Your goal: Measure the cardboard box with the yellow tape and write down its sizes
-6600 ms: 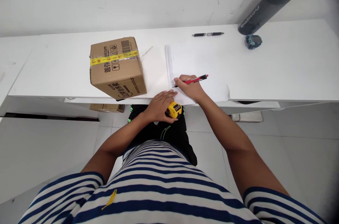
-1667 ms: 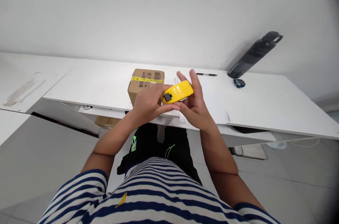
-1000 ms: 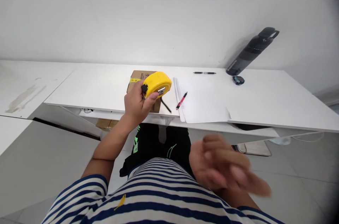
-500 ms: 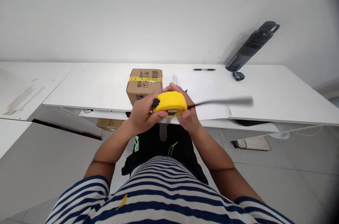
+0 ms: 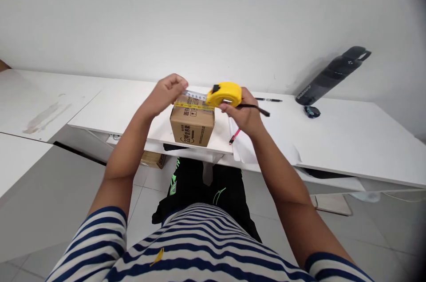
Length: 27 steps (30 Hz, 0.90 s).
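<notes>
My right hand (image 5: 246,112) grips a yellow tape measure (image 5: 226,94), its black wrist strap (image 5: 256,107) hanging out to the right. A short length of pale blade (image 5: 195,95) runs from the case to my left hand (image 5: 169,92), whose fingers pinch its end. Beneath the blade stands a brown cardboard box (image 5: 192,123) with dark printing and a yellow tape strip across its top. The blade passes over the far part of that top; whether it touches the cardboard I cannot tell.
White paper (image 5: 279,151) and a red pen (image 5: 234,136) lie right of the box. Farther back are a black pen (image 5: 269,100), a dark bottle (image 5: 333,77) and a small dark object (image 5: 312,112). The white desk (image 5: 359,140) meets the wall behind.
Both hands have moved forward to above the box. My left hand has left the tape measure's case and drawn the blade out leftward; the case stays in my right hand.
</notes>
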{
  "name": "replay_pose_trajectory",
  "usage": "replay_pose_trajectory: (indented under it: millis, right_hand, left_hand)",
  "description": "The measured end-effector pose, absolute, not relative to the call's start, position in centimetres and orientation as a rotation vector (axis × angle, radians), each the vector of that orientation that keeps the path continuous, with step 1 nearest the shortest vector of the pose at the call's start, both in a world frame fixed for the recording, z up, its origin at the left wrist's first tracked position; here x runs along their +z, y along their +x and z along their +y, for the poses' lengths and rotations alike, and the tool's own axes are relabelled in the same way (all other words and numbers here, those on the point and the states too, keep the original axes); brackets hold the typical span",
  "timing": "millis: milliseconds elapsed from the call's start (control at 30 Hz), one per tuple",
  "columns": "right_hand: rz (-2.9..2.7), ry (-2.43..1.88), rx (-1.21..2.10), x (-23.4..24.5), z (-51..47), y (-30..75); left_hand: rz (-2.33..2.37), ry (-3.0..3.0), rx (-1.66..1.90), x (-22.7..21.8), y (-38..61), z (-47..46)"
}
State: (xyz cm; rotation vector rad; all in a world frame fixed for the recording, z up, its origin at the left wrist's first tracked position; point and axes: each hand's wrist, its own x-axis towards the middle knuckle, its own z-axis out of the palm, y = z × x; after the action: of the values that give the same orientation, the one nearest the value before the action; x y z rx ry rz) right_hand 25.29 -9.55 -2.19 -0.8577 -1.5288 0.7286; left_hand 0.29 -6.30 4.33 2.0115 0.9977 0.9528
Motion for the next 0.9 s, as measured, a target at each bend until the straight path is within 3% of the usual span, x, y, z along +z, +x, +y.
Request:
replay_pose_trajectory:
  millis: [133, 400, 900]
  right_hand:
    - [-1.430, -0.872, 0.774, -3.6, -8.2, 29.3]
    - [-1.539, -0.908, 0.838, -5.7, -6.8, 30.3]
    - [-1.644, -0.981, 0.690, -4.8, -6.9, 30.6]
  left_hand:
    - [1.198, 1.738, 1.144, 3.1, -2.8, -3.8]
    - [1.527, 1.762, 0.742, -1.1, -3.0, -3.4]
    - [1.321, 1.901, 0.532, 1.6, -3.3, -5.8]
